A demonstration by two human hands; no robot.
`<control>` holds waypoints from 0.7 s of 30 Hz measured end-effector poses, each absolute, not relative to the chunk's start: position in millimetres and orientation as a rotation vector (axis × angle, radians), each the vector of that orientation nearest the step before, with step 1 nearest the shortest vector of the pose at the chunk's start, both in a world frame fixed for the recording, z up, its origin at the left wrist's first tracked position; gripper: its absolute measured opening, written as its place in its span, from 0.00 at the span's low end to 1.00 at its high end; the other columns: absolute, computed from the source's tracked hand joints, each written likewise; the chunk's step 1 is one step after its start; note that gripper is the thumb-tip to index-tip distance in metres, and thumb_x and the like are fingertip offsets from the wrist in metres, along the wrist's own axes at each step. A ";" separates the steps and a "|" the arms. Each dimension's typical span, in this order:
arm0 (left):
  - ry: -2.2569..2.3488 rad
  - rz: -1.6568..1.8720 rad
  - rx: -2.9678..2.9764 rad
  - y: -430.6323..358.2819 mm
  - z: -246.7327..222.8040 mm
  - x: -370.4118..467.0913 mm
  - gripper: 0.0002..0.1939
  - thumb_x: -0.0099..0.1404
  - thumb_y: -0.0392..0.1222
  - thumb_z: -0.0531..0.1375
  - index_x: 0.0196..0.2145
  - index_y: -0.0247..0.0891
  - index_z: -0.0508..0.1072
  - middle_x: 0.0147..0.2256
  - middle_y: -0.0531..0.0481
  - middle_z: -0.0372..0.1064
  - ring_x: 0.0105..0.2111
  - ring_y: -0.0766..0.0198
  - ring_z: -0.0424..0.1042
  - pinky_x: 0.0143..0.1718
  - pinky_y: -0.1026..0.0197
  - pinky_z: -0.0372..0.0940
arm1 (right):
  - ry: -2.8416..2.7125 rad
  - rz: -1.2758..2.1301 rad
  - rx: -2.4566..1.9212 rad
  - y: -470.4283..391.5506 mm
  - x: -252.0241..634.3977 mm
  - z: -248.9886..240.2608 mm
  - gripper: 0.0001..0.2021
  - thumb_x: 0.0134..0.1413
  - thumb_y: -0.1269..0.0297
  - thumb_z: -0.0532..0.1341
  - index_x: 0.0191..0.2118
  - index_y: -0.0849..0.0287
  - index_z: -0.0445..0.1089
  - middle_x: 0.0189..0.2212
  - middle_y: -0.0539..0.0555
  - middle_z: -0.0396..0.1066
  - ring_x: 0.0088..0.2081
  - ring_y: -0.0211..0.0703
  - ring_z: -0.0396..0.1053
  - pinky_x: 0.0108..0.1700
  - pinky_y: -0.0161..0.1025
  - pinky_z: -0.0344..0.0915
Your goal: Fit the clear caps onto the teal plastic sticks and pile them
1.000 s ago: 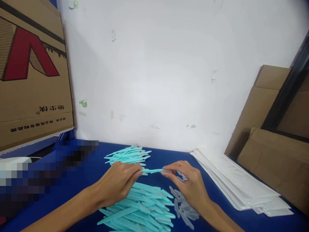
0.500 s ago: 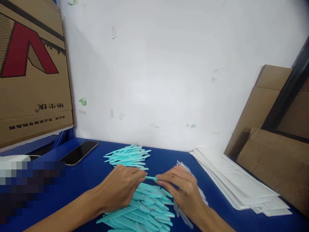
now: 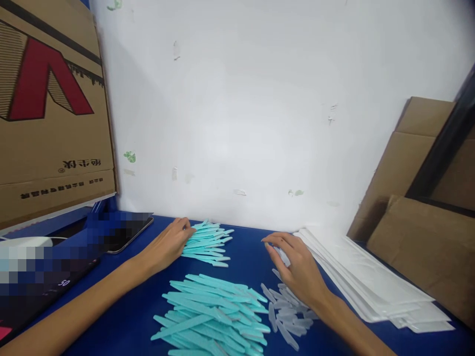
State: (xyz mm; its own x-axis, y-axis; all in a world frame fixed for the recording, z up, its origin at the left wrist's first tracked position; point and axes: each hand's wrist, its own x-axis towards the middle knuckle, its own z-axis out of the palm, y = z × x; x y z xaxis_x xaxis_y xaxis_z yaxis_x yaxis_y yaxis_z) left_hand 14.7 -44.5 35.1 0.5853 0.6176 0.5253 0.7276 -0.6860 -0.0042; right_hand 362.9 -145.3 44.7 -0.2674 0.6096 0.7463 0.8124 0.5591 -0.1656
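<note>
Watching through the head view, I saw slim, tapered teal sticks (image 3: 213, 314) heaped up close, with a smaller far pile (image 3: 208, 242) beyond. The left hand (image 3: 171, 244) was at that pile's left edge, the right hand (image 3: 295, 264) above translucent pieces (image 3: 287, 309); I couldn't tell what either gripped. Blue tabletop (image 3: 247, 252) showed between far pile and right hand.

A phone (image 3: 130, 235) and a printed cardboard box (image 3: 44, 148) are left of the left hand (image 3: 171, 244); a white wall (image 3: 237, 109) stands beyond, brown cardboard (image 3: 419, 242) right of the right hand (image 3: 295, 264).
</note>
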 end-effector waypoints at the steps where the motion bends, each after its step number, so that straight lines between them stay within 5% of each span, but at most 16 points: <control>1: -1.103 -0.715 -2.620 -42.4 33.1 13.6 0.18 0.75 0.36 0.45 0.45 0.35 0.74 0.38 0.43 0.65 0.37 0.56 0.64 0.35 0.58 0.60 | -1.984 -0.316 -1.158 -143.9 364.9 44.7 0.10 0.69 0.67 0.55 0.49 0.53 0.72 0.45 0.55 0.74 0.46 0.49 0.71 0.49 0.48 0.64; 17: -0.838 -0.686 -2.904 -84.7 52.4 45.4 0.17 0.78 0.44 0.48 0.45 0.41 0.77 0.41 0.45 0.72 0.41 0.57 0.67 0.44 0.56 0.62 | -2.140 -0.414 -1.566 -121.5 400.8 40.4 0.13 0.68 0.62 0.55 0.41 0.54 0.77 0.40 0.54 0.80 0.44 0.52 0.75 0.50 0.51 0.64; 21: -0.798 -0.660 -3.033 -101.1 47.9 56.8 0.14 0.77 0.45 0.52 0.46 0.42 0.77 0.41 0.46 0.72 0.43 0.57 0.68 0.45 0.57 0.63 | -2.199 -0.421 -1.686 -116.4 409.2 30.7 0.14 0.69 0.60 0.54 0.46 0.54 0.78 0.41 0.55 0.80 0.46 0.53 0.75 0.51 0.50 0.64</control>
